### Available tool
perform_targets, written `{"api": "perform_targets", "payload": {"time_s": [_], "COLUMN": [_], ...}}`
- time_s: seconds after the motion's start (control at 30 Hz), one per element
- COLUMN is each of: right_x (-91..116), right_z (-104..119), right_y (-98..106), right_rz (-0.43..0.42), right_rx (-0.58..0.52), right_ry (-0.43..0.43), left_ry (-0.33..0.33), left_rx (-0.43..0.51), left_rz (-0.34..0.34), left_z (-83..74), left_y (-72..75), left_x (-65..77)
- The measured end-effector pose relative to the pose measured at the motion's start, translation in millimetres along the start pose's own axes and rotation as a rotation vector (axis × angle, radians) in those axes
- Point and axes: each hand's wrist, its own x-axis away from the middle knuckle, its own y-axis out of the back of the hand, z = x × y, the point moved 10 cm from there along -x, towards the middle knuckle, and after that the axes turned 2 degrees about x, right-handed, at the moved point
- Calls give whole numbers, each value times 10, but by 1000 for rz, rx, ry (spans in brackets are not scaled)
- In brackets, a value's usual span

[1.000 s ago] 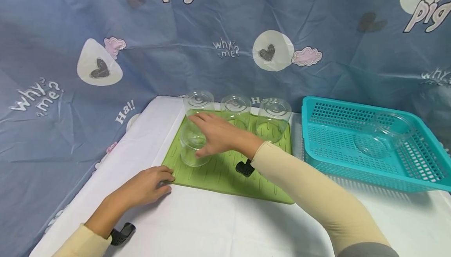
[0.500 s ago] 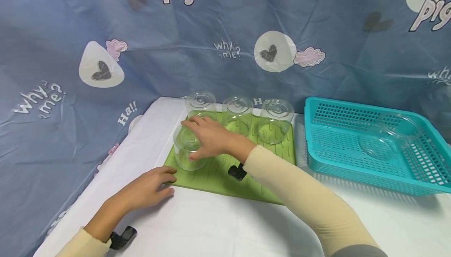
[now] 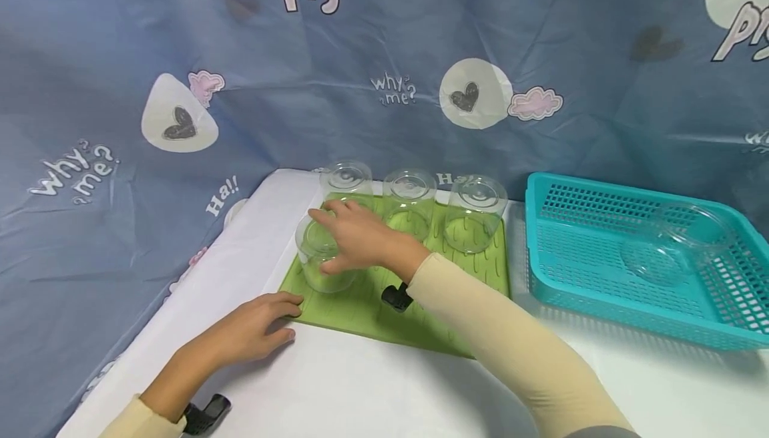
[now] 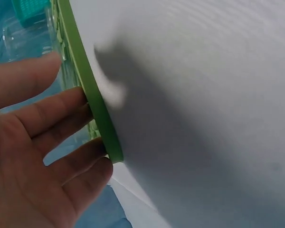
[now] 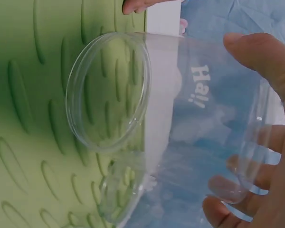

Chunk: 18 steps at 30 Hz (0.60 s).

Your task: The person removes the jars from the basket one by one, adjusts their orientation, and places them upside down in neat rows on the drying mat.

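Upside down on the green ribbed mat stands a clear cup at the front left. My right hand reaches over it and grips it, the thumb on one side and the fingers on the other, as the right wrist view shows. Behind it are three more clear cups in a row: a left one, a middle one and a right one. My left hand rests at the mat's front left corner, its relaxed fingertips touching the mat edge.
To the right of the mat stands a turquoise plastic basket with a clear cup lying on its side in it. A white cloth covers the table. Behind hangs a printed blue curtain.
My right hand has shifted the front cup slightly to the left on the mat and still holds it. My left hand stays at the mat's corner. The head view has tilted a little.
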Motion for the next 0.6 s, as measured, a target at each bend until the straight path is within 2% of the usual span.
{"api": "perform_targets", "payload": {"time_s": [0.23, 0.4, 0.6], "right_x": [-87, -96, -63], "right_z": [9, 20, 25], "right_y": [-139, -226, -172], "right_rz": [19, 26, -22], "right_rx": [41, -3, -49], "right_ry": [-65, -91, -50], "left_ry": [11, 5, -35], "left_rx": [5, 4, -16], "left_rz": [5, -17, -69], "left_z": [-12, 11, 17], "left_y": [1, -24, -13], "left_x": [-4, 17, -5]}}
